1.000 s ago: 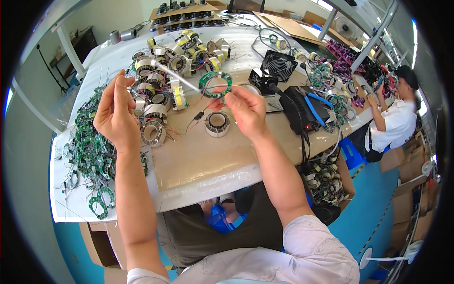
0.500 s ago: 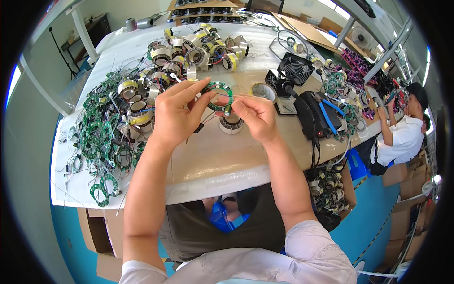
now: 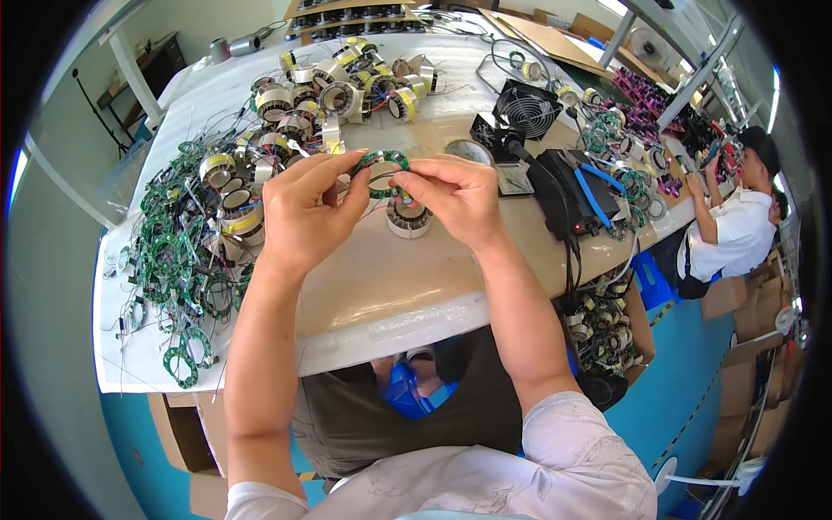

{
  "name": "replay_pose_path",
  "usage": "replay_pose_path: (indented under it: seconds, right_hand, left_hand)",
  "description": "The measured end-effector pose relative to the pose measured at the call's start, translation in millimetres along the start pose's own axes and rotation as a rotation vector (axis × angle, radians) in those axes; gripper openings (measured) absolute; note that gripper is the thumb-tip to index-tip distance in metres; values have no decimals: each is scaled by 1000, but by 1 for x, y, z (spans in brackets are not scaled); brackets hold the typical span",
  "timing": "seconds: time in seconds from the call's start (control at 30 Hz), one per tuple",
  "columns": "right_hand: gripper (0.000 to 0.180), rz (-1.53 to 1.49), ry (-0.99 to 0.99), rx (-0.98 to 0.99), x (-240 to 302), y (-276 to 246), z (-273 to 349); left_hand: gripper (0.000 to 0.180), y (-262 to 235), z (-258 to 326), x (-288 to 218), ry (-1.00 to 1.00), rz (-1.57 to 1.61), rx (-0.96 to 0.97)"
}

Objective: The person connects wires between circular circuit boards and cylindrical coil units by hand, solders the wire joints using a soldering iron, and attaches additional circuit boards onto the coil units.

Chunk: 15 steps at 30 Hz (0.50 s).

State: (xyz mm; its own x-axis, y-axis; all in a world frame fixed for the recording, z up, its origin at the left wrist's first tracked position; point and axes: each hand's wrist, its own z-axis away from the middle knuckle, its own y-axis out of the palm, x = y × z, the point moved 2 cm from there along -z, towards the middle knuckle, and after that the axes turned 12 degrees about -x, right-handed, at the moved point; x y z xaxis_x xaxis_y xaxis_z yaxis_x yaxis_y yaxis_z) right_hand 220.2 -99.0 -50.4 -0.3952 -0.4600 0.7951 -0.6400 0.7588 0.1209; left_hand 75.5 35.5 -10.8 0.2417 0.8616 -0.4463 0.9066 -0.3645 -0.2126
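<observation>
Above the table's middle I hold a green ring-shaped circuit board [image 3: 398, 159] between both hands. My left hand [image 3: 314, 204] pinches its left side between thumb and fingers. My right hand [image 3: 458, 198] is closed at its right side, thumb against fingers; thin wires run by these fingertips, and I cannot make out whether they grip wire or board. Just beyond and below the ring, a motor stator [image 3: 409, 218] with a pale band stands on the brown table covering. A tangled heap of green ring boards [image 3: 178, 234] with wires lies left of my left hand.
Several stators with yellow tape [image 3: 342, 100] are piled at the back. To the right are a tape roll [image 3: 469, 153], a black fan [image 3: 527, 111], a black box-shaped device [image 3: 572, 195] and blue-handled pliers [image 3: 598, 195]. A co-worker [image 3: 737, 212] sits at the far right.
The ring has tilted flatter, and my right hand has turned and come in against it. The whole view has shifted slightly.
</observation>
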Motion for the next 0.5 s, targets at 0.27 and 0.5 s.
replay_pose_path:
  seconds: [0.27,0.5]
  right_hand:
    - [16,94,-31,-29,-16,0,-3]
    - [15,144,-112,12,-1,0,-5]
  left_hand:
    - [17,5,-1,-1,44,-23,-23]
    - [23,7,3,-6,-7,-13,40]
